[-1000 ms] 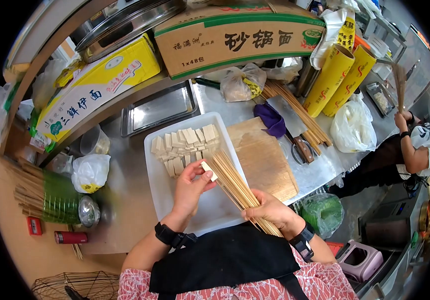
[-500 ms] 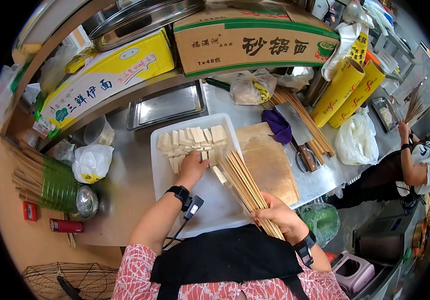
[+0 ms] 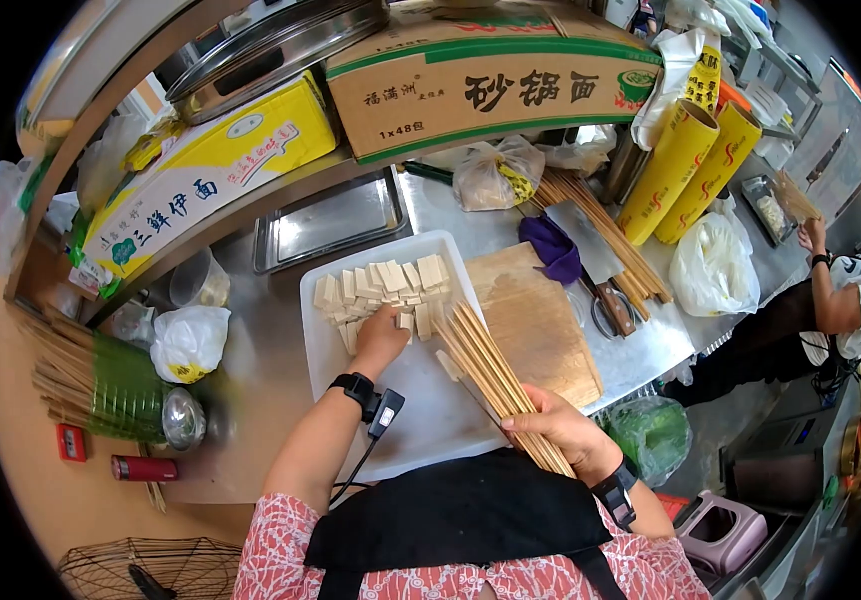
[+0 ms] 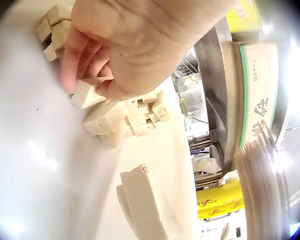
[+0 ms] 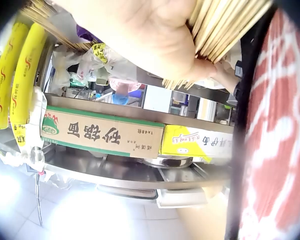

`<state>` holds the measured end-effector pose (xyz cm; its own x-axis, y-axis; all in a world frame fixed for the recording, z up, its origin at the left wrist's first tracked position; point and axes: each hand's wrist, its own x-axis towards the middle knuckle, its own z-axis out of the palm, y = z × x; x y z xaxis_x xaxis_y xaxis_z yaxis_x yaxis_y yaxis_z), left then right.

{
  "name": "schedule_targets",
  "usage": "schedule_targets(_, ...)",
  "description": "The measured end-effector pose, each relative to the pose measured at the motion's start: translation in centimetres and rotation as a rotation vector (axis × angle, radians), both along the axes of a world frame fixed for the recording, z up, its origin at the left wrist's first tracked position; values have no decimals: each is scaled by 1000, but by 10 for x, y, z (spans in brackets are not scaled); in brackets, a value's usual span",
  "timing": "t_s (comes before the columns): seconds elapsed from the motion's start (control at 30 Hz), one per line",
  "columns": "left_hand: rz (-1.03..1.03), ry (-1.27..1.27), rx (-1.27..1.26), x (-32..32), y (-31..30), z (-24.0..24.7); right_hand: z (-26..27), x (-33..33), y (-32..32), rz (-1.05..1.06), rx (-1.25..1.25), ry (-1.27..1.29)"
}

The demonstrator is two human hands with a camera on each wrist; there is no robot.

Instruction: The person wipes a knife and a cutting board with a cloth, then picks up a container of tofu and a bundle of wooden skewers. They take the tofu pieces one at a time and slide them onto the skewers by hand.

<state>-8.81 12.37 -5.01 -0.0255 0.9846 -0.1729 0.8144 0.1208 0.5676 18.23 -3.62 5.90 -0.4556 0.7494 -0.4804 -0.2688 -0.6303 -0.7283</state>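
In the head view my left hand [image 3: 380, 338] reaches into a white plastic tray [image 3: 422, 410], at the near side of rows of pale tofu-like pieces [image 3: 390, 277]. Its thumb and fingers pinch one white piece [image 4: 86, 95], seen best in the left wrist view, with others lying close beside it. A thick bundle of bamboo skewers [image 3: 485, 365] slants over the tray's right side, gripped near its lower end by my right hand [image 3: 558, 430]. One tofu piece [image 3: 448, 366] sits at the tip of a skewer on the bundle's left side.
Right of the tray lies a wooden board [image 3: 535, 330], with a purple cloth [image 3: 552, 248], a cleaver [image 3: 590, 245] and loose skewers [image 3: 640, 275] beyond. A metal tray [image 3: 330, 225] stands behind. Cartons [image 3: 495, 90] fill the shelf above. Another person [image 3: 840, 290] is at far right.
My left hand has left the piece at the skewer tip and moved forward into the tray, where it now pinches another piece. My right hand keeps its grip on the skewers.
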Motion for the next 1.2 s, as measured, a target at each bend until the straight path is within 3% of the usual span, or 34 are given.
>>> schedule_targets(0.2, 234, -1031, -500, -12, -24, 36, 9, -1, 1, 35, 84, -55)
schedule_targets(0.3, 289, -1406, -553, -21, -37, 55, 11, -6, 3, 41, 125, -116)
schedule_targets(0.4, 410, -1526, -450, -21, -48, 63, 4, -11, 4, 32, 130, -97)
schedule_targets(0.5, 355, -1321, -390, -19, -54, 63, 9, -13, 4, 66, 75, -91)
schedule_targets(0.6, 270, -963, -279, -17, -46, 45, 8, -14, 4, 88, 83, -120)
schedule_targets(0.7, 305, -861, -250, -9, -44, 39, 11, -14, 1, 71, 97, -135)
schedule_targets(0.8, 302, -912, -288, -5, -46, 50, 13, -12, 0, 59, 102, -125)
schedule_targets(0.9, 312, -1307, -393, -9, -50, 57, 9, -12, -1, 58, 96, -115)
schedule_targets(1.2, 380, -1539, -388, -11, -57, 80, 15, -15, -1, 91, 130, -173)
